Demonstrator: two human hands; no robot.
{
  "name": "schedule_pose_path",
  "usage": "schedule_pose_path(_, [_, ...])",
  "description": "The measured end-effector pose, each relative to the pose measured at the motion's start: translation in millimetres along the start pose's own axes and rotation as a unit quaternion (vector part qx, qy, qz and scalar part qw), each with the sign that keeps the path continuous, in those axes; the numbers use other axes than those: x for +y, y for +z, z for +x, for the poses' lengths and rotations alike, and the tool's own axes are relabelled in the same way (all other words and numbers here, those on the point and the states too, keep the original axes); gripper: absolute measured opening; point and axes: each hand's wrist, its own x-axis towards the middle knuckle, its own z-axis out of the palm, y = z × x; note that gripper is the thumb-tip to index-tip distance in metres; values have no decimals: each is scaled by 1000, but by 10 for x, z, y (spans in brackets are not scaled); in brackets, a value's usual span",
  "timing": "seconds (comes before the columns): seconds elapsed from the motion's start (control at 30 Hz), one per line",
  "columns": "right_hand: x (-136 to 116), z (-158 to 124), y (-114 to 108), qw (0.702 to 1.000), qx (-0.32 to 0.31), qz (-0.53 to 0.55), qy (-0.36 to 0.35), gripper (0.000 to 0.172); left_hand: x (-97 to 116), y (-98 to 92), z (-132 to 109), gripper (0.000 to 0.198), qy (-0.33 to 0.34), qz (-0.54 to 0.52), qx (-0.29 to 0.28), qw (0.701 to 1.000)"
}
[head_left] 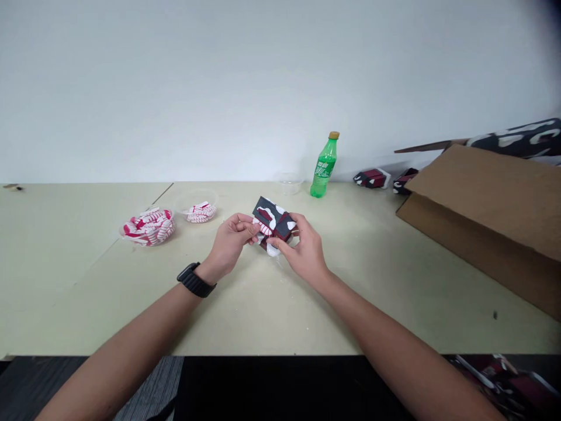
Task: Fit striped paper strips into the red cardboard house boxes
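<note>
A small charcoal-and-maroon box [272, 217] is sitting tilted between the left hand [229, 244] and the right hand [304, 250], with the fingers of both gripping its sides and white blotches showing across its dark faces. A red-and-white ribbed piece [265, 228] is lying against its near corner, while a crumpled white scrap [272, 250] is poking out beneath it.

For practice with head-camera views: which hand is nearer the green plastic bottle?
The right hand is nearer: it is on the person's side of the green plastic bottle, slightly left. The left hand is farther left, beyond the dark patterned box both hands hold.
</note>
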Motion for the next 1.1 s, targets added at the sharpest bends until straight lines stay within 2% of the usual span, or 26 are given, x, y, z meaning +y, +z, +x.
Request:
schedule_pose_path(0.13, [-42,19,-31,999,-3,26,20,54,26,-22,-3,42,67,77,39,994])
schedule_pose_path(0.17, [-56,27,-44,999,-9,43,27,53,47,-35,-1,44,87,109,36,990])
schedule_pose_path(0.23, [-90,41,-74,995,-31,84,44,51,94,-63,6,48,109,158,-15,981])
schedule_pose_path(0.3, [-125,46,-97,989,-64,122,60,48,131,-84,12,48,104,166,-91,976])
schedule_pose_path(0.37, [-155,42,-103,983,-87,145,75,47,143,-90,15,48,86,145,-128,977])
schedule_pose_path(0.6, [-181,38,-60,967,-95,190,140,48,60,-65,24,47,53,97,-122,986])
schedule_pose_path(0.9, [-226,57,-128,962,-118,205,135,45,69,-74,14,48,64,124,-101,985])
schedule_pose_path(1.1, [-153,78,-129,965,-125,202,109,47,151,-98,6,52,56,146,-138,978])
